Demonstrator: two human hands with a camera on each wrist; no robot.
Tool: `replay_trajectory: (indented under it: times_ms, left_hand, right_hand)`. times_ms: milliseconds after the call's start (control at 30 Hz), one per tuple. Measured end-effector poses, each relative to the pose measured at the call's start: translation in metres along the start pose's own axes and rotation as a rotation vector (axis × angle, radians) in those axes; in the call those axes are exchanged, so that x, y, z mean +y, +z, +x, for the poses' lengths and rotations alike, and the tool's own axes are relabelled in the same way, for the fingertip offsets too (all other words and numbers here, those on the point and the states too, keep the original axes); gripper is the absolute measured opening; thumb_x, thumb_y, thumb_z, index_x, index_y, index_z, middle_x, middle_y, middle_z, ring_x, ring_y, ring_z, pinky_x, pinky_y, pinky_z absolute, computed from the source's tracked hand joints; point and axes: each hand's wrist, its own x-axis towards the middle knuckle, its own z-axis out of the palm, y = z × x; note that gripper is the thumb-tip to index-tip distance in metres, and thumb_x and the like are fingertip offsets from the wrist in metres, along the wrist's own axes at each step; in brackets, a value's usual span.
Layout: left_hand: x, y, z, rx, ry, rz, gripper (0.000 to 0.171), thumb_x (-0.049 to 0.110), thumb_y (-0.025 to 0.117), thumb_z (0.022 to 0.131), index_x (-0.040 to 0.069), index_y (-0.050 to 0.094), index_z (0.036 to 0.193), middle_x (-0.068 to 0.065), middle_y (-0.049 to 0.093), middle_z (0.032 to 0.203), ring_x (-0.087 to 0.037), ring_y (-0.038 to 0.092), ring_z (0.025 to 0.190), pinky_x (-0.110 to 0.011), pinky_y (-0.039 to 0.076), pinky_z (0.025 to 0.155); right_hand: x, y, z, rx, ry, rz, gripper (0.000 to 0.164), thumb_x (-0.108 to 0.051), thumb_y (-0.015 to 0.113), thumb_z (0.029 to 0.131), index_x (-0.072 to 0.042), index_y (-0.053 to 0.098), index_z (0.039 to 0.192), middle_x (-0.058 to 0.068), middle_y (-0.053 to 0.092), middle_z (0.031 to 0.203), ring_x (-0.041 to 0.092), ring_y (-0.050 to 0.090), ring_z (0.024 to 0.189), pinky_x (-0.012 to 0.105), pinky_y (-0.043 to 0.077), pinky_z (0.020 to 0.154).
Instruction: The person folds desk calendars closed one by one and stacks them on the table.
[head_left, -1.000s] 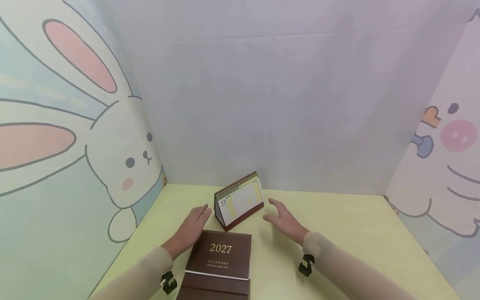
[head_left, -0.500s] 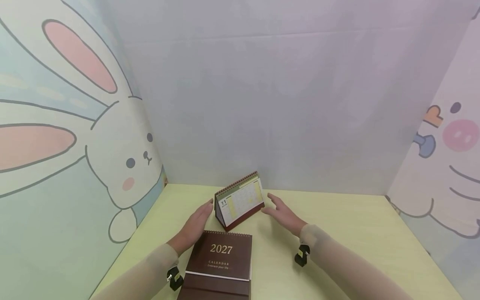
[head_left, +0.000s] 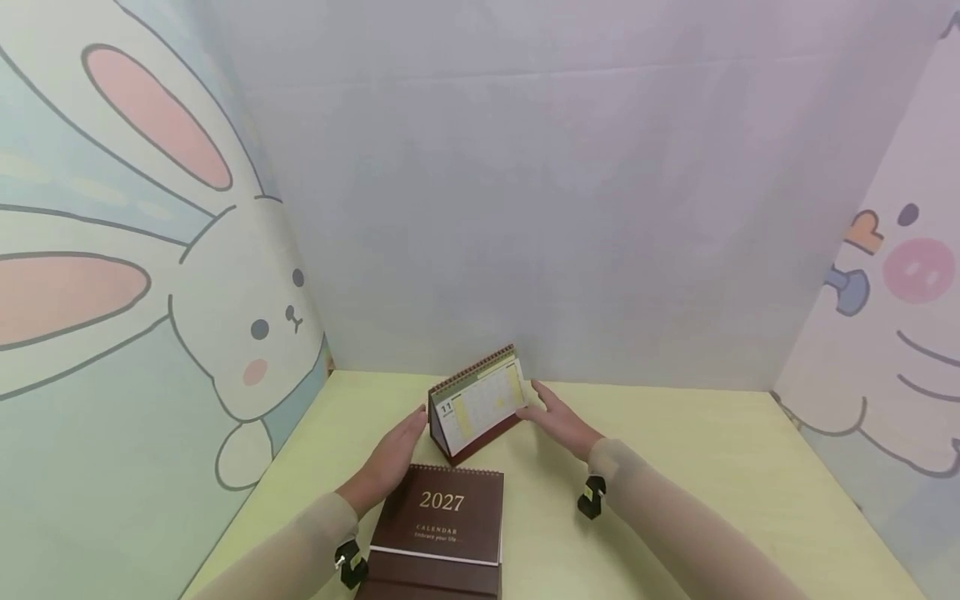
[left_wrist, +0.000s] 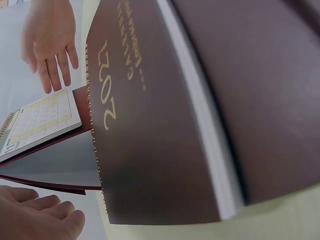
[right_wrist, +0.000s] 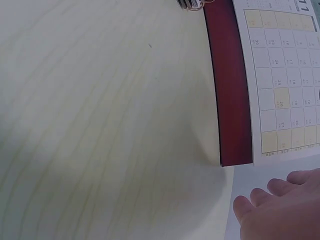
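A standing desk calendar (head_left: 480, 404), opened to a month page marked 11, stands tilted at an angle near the back of the table. At its left end is my left hand (head_left: 389, 461), fingers extended alongside it. My right hand (head_left: 561, 423) is at the opposite end, its fingertips very near the lower right corner; contact is hard to tell. A second calendar (head_left: 440, 512), dark brown with a gold 2027 on its cover, lies in front, below the left hand. In the left wrist view, both hands flank the standing calendar's ends.
A pale yellow table (head_left: 675, 467) carries both calendars. A plain light wall (head_left: 540, 208) rises behind it. Side panels with a cartoon rabbit (head_left: 247, 317) and another cartoon animal (head_left: 900, 333) bound the left and right.
Both hands have drawn in toward the ends of the standing calendar, the right one moving left and the left one slightly right. Neither calendar has visibly moved on the table.
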Motion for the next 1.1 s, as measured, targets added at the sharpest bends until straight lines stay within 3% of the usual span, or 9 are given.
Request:
replay_trajectory:
  times_ms: [233,333,533,900,1100]
  left_hand:
    - [-0.001,0.001,-0.008,-0.019,-0.014,0.012,0.08,0.058,0.028,0.129,0.002,0.03,0.186,-0.019,0.028,0.197,-0.047,0.019,0.186,-0.066,0.017,0.151]
    - [-0.001,0.002,-0.01,-0.048,-0.006,0.004,0.079,0.059,0.026,0.129,0.007,0.029,0.187,-0.016,0.028,0.197,-0.045,0.018,0.186,-0.066,0.016,0.151]
    - [0.001,0.003,-0.013,-0.115,0.045,-0.03,0.073,0.056,0.023,0.129,0.017,0.025,0.19,-0.009,0.027,0.199,-0.041,0.015,0.188,-0.066,0.014,0.151]
    - [0.001,0.004,-0.011,-0.09,0.025,-0.057,0.076,0.059,0.022,0.128,0.014,0.026,0.19,-0.011,0.027,0.199,-0.043,0.016,0.187,-0.067,0.012,0.151]
    - [-0.001,0.003,-0.011,-0.091,0.027,-0.053,0.077,0.06,0.022,0.128,0.015,0.025,0.19,-0.012,0.027,0.199,-0.044,0.016,0.187,-0.068,0.012,0.151]
  right_hand:
    - [0.002,0.001,0.01,-0.057,-0.034,0.025,0.094,-0.045,0.063,0.119,-0.018,0.012,0.192,0.016,0.009,0.201,0.048,0.008,0.187,0.077,0.018,0.148]
    - [0.001,0.003,0.012,-0.09,-0.072,0.043,0.089,-0.04,0.062,0.12,-0.02,0.014,0.192,0.015,0.011,0.201,0.048,0.008,0.187,0.077,0.017,0.148]
    - [0.0,0.006,0.014,-0.098,-0.069,0.06,0.089,-0.039,0.062,0.12,-0.02,0.014,0.192,0.016,0.013,0.201,0.048,0.009,0.187,0.076,0.017,0.149]
    - [0.0,0.01,0.016,-0.072,-0.034,0.076,0.09,-0.04,0.065,0.119,-0.024,0.015,0.192,0.017,0.018,0.2,0.052,0.024,0.184,0.078,0.023,0.146]
    - [0.001,0.01,0.014,-0.07,-0.031,0.075,0.092,-0.041,0.065,0.119,-0.023,0.013,0.192,0.017,0.013,0.201,0.052,0.023,0.184,0.079,0.023,0.146]
